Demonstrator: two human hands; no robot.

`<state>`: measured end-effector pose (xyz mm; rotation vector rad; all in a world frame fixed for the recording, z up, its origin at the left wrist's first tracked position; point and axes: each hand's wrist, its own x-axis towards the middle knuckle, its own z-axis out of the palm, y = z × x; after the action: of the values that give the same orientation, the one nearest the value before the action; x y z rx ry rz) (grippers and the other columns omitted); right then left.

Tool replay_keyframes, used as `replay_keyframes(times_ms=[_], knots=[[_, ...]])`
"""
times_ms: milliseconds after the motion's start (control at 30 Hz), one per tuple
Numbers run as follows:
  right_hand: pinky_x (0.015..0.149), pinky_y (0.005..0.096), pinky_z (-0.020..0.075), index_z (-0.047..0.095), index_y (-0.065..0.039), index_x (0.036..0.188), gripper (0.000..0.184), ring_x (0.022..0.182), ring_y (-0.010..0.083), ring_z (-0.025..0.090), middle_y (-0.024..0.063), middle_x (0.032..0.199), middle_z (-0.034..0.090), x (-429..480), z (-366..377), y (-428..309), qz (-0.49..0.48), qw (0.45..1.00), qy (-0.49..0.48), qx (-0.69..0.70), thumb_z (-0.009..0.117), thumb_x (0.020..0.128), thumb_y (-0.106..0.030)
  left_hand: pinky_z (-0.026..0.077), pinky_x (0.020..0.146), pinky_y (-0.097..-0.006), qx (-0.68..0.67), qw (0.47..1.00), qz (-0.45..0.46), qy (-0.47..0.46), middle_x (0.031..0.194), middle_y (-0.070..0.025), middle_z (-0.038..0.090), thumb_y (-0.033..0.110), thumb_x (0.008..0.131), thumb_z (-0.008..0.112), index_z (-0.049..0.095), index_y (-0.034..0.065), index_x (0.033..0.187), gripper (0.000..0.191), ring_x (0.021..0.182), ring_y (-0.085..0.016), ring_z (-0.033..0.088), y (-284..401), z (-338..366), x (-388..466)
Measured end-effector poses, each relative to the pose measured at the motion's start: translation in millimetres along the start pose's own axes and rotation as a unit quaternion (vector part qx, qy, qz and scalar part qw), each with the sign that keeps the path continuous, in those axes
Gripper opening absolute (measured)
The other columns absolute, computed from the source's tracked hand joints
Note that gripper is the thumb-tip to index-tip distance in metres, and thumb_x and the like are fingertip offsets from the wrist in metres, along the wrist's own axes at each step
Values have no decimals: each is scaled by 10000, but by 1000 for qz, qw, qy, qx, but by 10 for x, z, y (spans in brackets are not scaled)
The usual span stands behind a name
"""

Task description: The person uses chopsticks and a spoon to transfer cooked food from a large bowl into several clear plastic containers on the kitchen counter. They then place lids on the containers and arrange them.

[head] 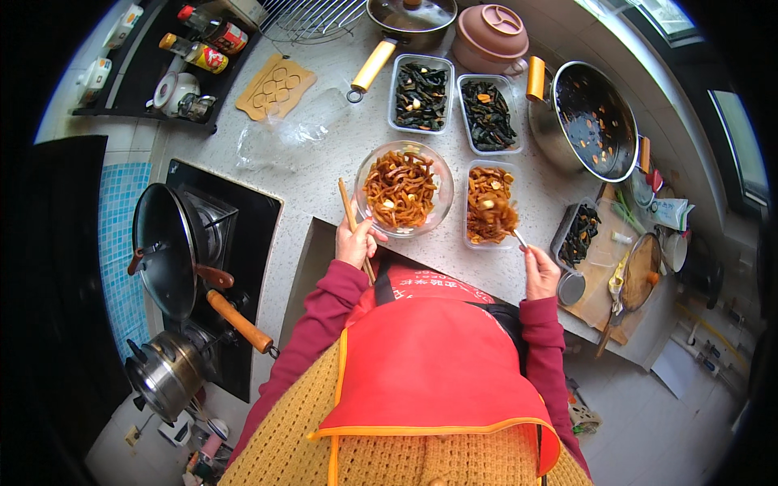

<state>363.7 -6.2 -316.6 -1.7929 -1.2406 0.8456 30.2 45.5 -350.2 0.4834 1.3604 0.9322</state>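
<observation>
My left hand (355, 243) holds a pair of wooden chopsticks (344, 197), with its fingertips at the near-left rim of a clear glass bowl (448, 197). Brown seasoned strips with pale garlic slices (399, 188) fill the bowl. Close by on the right stands a clear plastic food container (486, 246) of the same strips. My right hand (541, 273) grips the thin handle of a metal utensil (519, 239) whose head is hidden among strips at the container's near-right corner. Those strips look blurred.
Two plastic containers of dark green strips (420, 97) (488, 115) stand behind. A steel pot (541, 127) is at right, near a smaller container (577, 237) and a cutting board (592, 285). A lidded wok (167, 255) and steel pot (164, 370) occupy the left hob (261, 243).
</observation>
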Motion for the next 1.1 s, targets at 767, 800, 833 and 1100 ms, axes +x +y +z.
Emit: replay_keyframes(times_ms=[767,800,833,1100], knots=[[421,321,430,552,-102,891,172,493,199,550,45,583,462,501,16,-386,-356,812,-88,-454,560,723,-66,327,315,-193,22,1000,8,5,606,-144,601,103,912,400,199,154,1416,544,314,-79,407,-34,-12,23],[424,321,431,549,-104,889,171,496,197,552,45,584,464,587,34,-395,-361,811,-89,-452,559,723,-65,327,314,-193,22,1000,8,9,606,-144,601,106,913,401,196,155,1416,546,314,-79,408,-38,-12,26],[427,321,432,546,-106,887,169,500,195,555,45,586,466,663,51,-411,-367,810,-90,-450,559,723,-65,326,313,-192,23,1000,8,11,607,-144,601,109,914,402,193,156,1417,547,314,-80,409,-40,-12,28],[431,334,434,546,-112,888,115,512,213,564,51,586,480,665,-55,-491,-321,827,-88,-453,559,776,-88,320,315,-192,24,1000,6,0,607,-145,595,128,913,417,207,172,1415,546,309,-83,403,-43,-25,34]])
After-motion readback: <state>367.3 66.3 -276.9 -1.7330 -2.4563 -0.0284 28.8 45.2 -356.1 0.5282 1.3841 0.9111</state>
